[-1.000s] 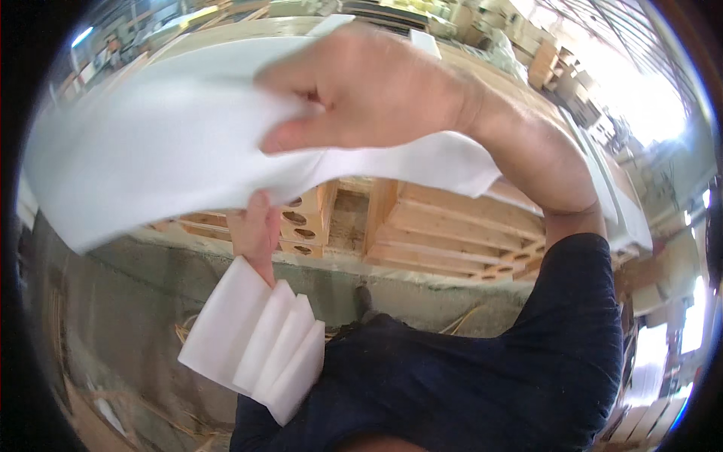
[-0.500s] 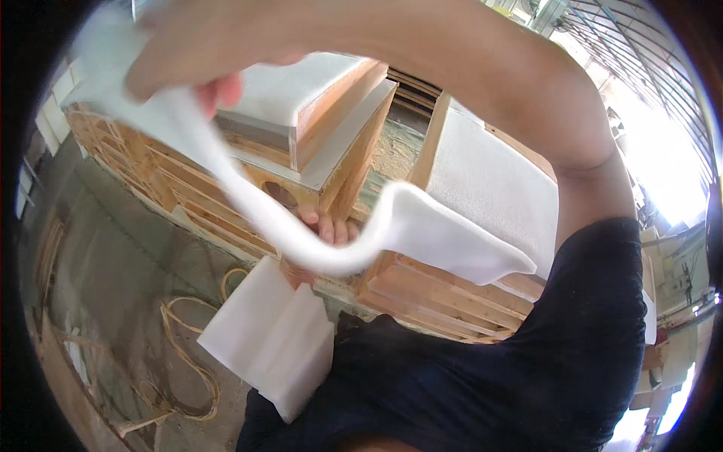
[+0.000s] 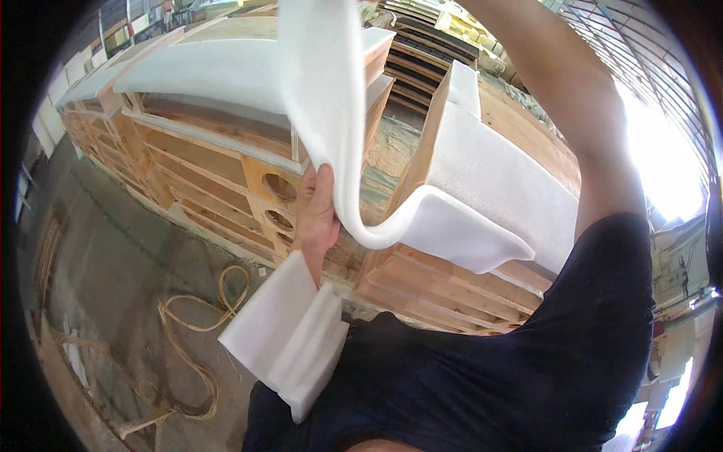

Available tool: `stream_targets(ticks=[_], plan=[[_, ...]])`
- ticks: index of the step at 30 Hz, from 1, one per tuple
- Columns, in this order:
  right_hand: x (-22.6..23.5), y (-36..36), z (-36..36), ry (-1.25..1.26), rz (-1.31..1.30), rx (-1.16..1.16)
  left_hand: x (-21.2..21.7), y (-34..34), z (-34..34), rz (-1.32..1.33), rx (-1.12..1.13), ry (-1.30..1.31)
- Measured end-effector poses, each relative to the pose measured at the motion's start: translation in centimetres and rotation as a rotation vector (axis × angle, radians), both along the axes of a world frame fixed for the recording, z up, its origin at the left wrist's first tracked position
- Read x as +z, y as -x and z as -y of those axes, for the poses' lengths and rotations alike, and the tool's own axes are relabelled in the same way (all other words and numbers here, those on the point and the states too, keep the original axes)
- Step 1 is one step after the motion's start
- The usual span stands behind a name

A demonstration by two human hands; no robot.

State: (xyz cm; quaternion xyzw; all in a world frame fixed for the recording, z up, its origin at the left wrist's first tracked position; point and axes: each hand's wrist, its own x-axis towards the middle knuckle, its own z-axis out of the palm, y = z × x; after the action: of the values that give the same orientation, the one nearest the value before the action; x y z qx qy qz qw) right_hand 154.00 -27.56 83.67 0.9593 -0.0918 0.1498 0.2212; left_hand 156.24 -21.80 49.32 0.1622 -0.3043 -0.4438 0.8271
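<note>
A long white foam strip (image 3: 331, 113) hangs down from the upper edge of the picture and curves into a loop. Its other end lies on a foam-covered wooden frame (image 3: 497, 162) to the right, with a flap (image 3: 467, 230) hanging over the near edge. My left hand (image 3: 319, 207) is closed on the strip's left edge, thumb uppermost. Folded white foam pieces (image 3: 282, 328) are draped over my left forearm. My right arm reaches up and forward past the upper edge, so the hand itself is out of sight.
A long slatted wooden frame (image 3: 203, 162) with round cutouts and a white foam top stands on the left. A yellowish hose (image 3: 184, 354) lies in loops on the concrete floor (image 3: 105, 264). Stacked dark-edged boards (image 3: 422, 56) are at the back.
My right hand has gone up and out of view, lifting the foam strip more upright. My left hand has come up from behind the strip onto its edge.
</note>
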Motion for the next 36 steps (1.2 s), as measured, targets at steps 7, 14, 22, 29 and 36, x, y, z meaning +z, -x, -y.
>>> stream_targets(ticks=[7, 14, 22, 29, 36], plan=[[0.8, 4.5, 9.1, -0.555, 0.163, -0.169, -0.3, -0.8, 4.5, -0.068, -0.092, -0.214], [-4.8, 4.4, 28.5, -0.781, 0.191, -0.544, 0.2, 1.7, 11.5, -0.109, -0.149, -0.537], [-12.9, 3.2, 36.8, -1.036, 0.067, -0.647, 0.7, 2.4, 14.0, 0.145, -0.149, -0.595], [-13.7, 1.1, 39.4, -0.885, 0.068, -0.791, -1.6, 2.3, 17.8, 0.103, -0.146, -0.597], [-13.5, 0.6, 41.6, -0.730, -0.065, -0.875, -0.6, 1.5, 18.7, 0.092, -0.199, -0.583]])
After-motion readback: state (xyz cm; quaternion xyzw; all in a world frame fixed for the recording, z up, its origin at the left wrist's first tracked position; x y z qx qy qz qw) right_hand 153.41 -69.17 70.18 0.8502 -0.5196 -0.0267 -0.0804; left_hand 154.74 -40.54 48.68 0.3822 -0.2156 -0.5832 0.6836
